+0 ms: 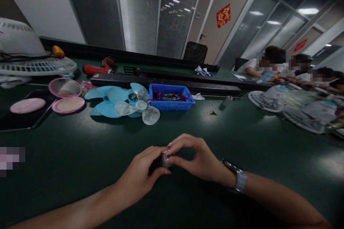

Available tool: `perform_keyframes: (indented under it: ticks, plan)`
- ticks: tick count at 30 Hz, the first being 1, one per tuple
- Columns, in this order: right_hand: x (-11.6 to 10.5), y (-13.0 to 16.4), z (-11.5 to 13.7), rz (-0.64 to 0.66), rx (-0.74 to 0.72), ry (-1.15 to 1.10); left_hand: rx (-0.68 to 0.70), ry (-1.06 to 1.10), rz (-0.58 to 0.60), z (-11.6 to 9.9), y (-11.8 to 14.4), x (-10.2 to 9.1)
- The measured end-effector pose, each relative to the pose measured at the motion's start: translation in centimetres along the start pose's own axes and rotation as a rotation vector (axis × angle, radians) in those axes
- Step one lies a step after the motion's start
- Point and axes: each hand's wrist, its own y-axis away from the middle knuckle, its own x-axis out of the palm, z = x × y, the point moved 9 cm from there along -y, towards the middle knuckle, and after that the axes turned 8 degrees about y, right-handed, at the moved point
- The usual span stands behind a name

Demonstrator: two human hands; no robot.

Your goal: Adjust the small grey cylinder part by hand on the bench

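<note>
Near the front middle of the green table, both my hands meet at a small grey cylinder (166, 161) with a round, shiny top. My left hand (145, 166) curls around its side, thumb and fingers closed against it. From above, my right hand (195, 155) pinches at the cylinder's top with thumb and fingertips. Fingers cover much of it, so its exact kind is unclear. Beyond my hands, a similar-looking small metal cylinder (228, 101) stands on the table. A little dark pointed piece (213, 113) lies nearby.
Behind my hands are a blue bin (172, 105) of wired parts and stacked fan blades (114, 103). A pink compact (68, 105) and a red power drill (99, 67) lie left. Fan housings stand at left (34, 66) and right (271, 98). People sit at the far right.
</note>
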Motion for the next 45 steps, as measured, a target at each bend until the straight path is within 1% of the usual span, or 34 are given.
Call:
perform_keyframes:
  ticks: [5,10,19,27,30,33,35,36,37,39,41,45]
  plan:
    - [-0.2,0.3,0.1,-0.041,-0.017,0.039,0.011,-0.011,-0.027,0.1,0.0,-0.2]
    - [-0.5,0.5,0.3,-0.09,-0.049,0.087,0.02,-0.008,-0.019,0.0,0.0,-0.2]
    - [-0.5,0.0,0.0,-0.053,-0.012,0.076,0.003,-0.02,-0.017,-0.3,-0.1,-0.2]
    - [-0.4,-0.2,0.6,-0.051,-0.045,0.04,-0.004,-0.04,-0.02,-0.5,0.0,-0.2]
    - [-1.4,-0.3,0.6,-0.077,-0.048,0.003,-0.017,-0.041,-0.018,-0.3,0.0,-0.2]
    - [-4.1,0.6,-0.6,-0.176,-0.014,0.006,-0.031,-0.033,0.001,-0.1,0.0,-0.1]
    - [-6.0,2.0,-2.5,-0.226,0.07,0.096,-0.042,-0.029,0.014,0.2,0.0,0.0]
    - [-6.7,2.9,-3.6,-0.233,0.121,0.14,-0.047,-0.028,0.016,0.3,0.0,0.0]
    - [-7.1,3.8,-4.7,-0.21,0.166,0.183,-0.054,-0.028,0.018,0.4,0.0,0.0]
    - [-7.1,5.6,-6.6,-0.139,0.229,0.226,-0.063,-0.029,0.015,0.6,0.0,0.0]
    - [-6.9,7.1,-7.9,-0.093,0.275,0.238,-0.06,-0.03,0.014,0.5,0.0,-0.1]
    - [-6.1,8.4,-8.8,-0.026,0.307,0.26,-0.057,-0.043,0.011,0.3,0.0,-0.1]
